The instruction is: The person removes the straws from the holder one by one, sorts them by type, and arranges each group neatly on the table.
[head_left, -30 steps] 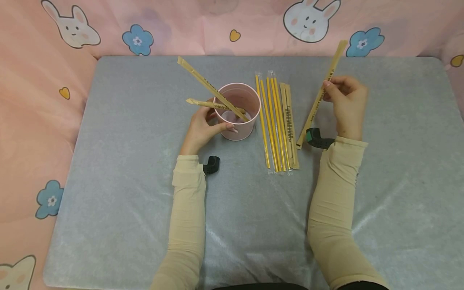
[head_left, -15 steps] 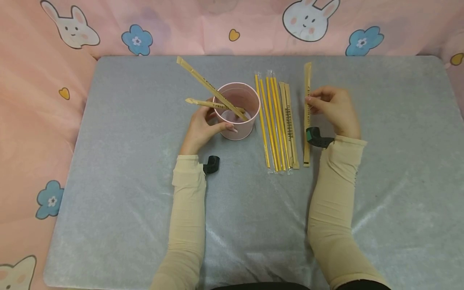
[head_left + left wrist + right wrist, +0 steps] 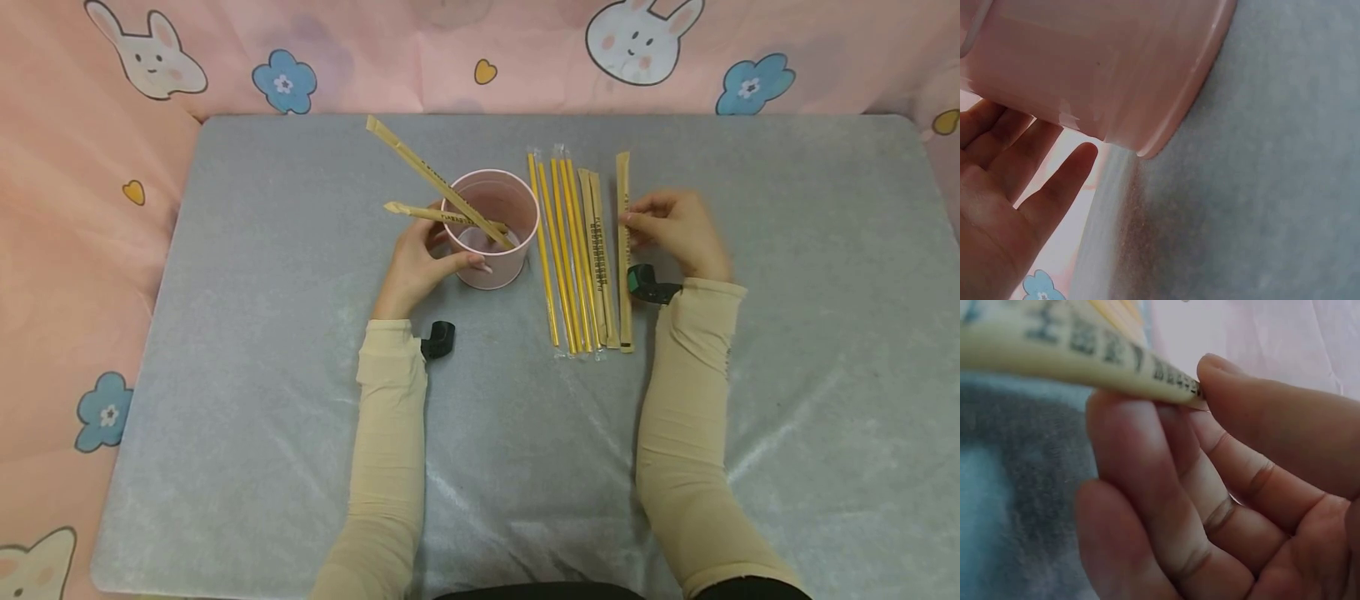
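Holding: the right hand [image 3: 675, 233] is pinching a long tan paper-wrapped straw [image 3: 623, 250] between thumb and fingertips [image 3: 1147, 462], as the right wrist view is showing.
Straw position: it is lying lengthwise just beside the right edge of a row of yellow and tan wrapped straws [image 3: 573, 254] near the middle of the grey velvety table cover [image 3: 262, 375].
Left hand: the left hand [image 3: 416, 267] is curling around the side of a round pink cup [image 3: 495, 229].
Cup contents: two tan wrapped straws [image 3: 435, 187] are leaning out of it toward the far left corner.
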Available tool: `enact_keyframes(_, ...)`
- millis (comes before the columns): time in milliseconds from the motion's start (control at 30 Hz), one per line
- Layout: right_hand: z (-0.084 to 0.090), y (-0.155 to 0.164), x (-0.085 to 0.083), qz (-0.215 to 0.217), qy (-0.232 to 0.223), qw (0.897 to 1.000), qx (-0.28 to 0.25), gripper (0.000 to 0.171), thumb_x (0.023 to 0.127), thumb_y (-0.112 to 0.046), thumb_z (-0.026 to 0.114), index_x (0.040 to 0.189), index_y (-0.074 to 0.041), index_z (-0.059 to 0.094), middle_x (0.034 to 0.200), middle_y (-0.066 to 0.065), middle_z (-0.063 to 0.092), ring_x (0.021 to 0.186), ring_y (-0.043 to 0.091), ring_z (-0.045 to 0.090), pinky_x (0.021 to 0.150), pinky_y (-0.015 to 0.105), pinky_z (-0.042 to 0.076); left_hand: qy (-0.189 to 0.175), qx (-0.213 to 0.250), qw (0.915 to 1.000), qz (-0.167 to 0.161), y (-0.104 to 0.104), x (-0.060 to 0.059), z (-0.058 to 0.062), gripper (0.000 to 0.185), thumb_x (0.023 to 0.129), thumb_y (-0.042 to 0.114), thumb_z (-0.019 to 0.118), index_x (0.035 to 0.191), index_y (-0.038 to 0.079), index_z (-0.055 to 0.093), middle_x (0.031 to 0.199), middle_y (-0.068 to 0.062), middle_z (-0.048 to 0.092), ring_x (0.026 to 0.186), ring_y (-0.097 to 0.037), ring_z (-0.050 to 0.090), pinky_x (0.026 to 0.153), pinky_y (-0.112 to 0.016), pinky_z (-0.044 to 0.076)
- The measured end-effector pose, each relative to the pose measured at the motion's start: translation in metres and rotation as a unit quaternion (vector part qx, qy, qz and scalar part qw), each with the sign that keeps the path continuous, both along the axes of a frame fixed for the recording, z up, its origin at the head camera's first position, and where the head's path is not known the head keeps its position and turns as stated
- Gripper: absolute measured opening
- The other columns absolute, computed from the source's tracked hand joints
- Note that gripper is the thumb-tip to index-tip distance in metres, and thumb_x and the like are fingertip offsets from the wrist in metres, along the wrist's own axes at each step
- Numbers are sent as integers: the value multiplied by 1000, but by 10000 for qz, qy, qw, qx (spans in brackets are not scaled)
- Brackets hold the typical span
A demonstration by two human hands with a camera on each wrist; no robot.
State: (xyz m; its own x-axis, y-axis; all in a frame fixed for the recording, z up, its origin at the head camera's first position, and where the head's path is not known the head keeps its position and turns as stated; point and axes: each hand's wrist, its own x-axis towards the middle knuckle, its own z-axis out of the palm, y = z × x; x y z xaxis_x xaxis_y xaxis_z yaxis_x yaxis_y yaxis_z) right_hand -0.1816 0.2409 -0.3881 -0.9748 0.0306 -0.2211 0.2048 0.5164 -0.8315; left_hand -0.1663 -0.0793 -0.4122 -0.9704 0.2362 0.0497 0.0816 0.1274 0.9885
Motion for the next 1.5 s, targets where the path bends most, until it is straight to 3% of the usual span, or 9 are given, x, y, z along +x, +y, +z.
enact_keyframes(300,-8,1,-3,70,-202,9997,-86,30,91,-13,64,106,13,61,69,-10,63,57,6,58,55,19,52,39,-24,10000,12,-1,-1,-1,70,74,0,79,136,0,47,129,-17,54,116,-31,55,99,-28,44)
enact_keyframes(1100,-15,0,-5,166,-519,9982,261,31,90,-15,65,107,11,62,67,-11,62,56,4,57,54,17,51,105,-50,9999,-1,0,0,0,69,74,-2,78,135,-2,47,128,-18,54,116,-32,54,99,-27,44)
enact_keyframes(1500,-15,0,-5,93,-549,9984,121,35,89,-16,67,107,13,62,66,-11,62,55,4,57,52,18,50,228,-141,9996,-10,0,-2,-2,72,72,2,81,136,0,47,129,-14,54,116,-23,54,100,-25,42)
